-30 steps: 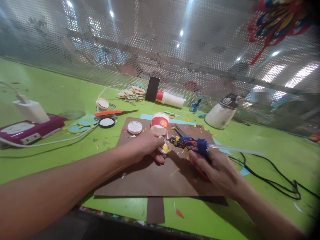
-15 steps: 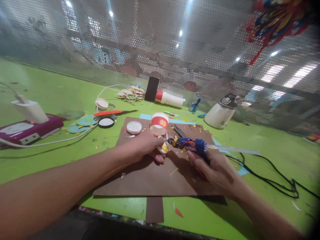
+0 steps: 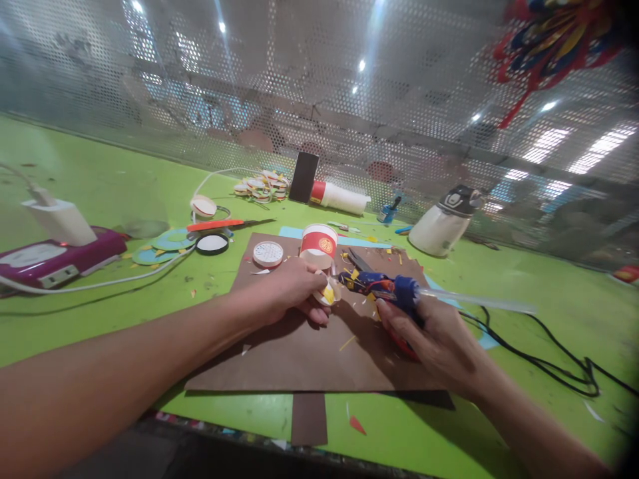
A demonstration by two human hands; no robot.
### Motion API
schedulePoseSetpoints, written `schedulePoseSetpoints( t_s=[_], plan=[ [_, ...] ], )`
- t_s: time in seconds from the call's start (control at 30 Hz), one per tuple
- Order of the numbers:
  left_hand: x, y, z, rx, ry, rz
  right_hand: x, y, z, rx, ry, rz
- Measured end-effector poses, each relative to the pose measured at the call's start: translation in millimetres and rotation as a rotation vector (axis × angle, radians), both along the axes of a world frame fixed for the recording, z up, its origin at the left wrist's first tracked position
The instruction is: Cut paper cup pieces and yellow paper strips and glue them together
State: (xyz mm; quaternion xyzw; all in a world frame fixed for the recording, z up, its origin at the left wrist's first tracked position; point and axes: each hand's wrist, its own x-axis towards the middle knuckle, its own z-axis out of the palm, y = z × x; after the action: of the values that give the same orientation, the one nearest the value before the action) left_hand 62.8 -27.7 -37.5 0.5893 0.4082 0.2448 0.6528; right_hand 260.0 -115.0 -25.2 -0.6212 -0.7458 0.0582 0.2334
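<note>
My left hand point(image 3: 299, 289) pinches a small round white piece with yellow on it point(image 3: 327, 293), held above a brown board point(image 3: 309, 362). In my right hand point(image 3: 429, 332) is a blue hot glue gun point(image 3: 384, 286), its nozzle pointing left at the small piece, close to its edge. A long clear glue stick point(image 3: 479, 301) sticks out of the gun's back. Just behind my left fingers stands a red and white paper cup point(image 3: 319, 246). To its left lies a round white lid with speckles point(image 3: 268, 254). Dark scissors point(image 3: 358, 259), partly hidden by the gun, rest on the board.
A purple power strip point(image 3: 64, 256) with a white charger stands at left. An orange cutter knife point(image 3: 214, 225) lies near blue-green discs point(image 3: 164, 247). Behind are a phone point(image 3: 303, 177), stacked paper cups point(image 3: 342, 198) and a white bottle point(image 3: 442, 226). A black cord point(image 3: 539, 362) trails right.
My right hand has drawn the glue gun slightly to the right, so its nozzle sits a little farther from the small piece. My left hand stays almost still.
</note>
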Motion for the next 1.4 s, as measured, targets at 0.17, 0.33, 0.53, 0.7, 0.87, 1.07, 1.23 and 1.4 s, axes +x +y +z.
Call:
schedulePoseSetpoints(
  t_s=[0.17,0.33,0.53,0.7,0.87,1.07,1.23,1.4],
  plan=[
    [-0.1,1.3,-2.5,-0.008,-0.012,0.003,0.0,0.0,-1.9,-0.042,-0.015,0.012],
    [0.0,1.6,-2.6,0.002,-0.015,-0.002,-0.1,0.7,-2.9,-0.048,-0.048,0.006],
    [0.3,1.9,-2.4,-0.010,-0.025,0.005,-0.8,0.8,-0.8,-0.024,-0.036,0.023],
    [0.1,1.7,-2.2,-0.006,-0.008,0.008,-0.3,-0.8,1.1,-0.019,0.000,0.024],
    [-0.2,0.8,-0.6,-0.012,-0.002,0.006,-2.1,-1.9,1.5,-0.046,0.020,0.017],
    [0.0,0.5,-1.8,0.001,-0.002,-0.009,-4.1,0.3,-0.1,-0.088,0.014,0.023],
    [0.1,1.0,-1.3,-0.010,0.004,-0.014,-2.5,-0.2,-0.2,-0.107,0.029,0.012],
    [-0.4,2.4,-2.0,-0.010,0.011,0.002,-0.9,-1.4,0.3,-0.034,0.009,0.009]
  ],
)
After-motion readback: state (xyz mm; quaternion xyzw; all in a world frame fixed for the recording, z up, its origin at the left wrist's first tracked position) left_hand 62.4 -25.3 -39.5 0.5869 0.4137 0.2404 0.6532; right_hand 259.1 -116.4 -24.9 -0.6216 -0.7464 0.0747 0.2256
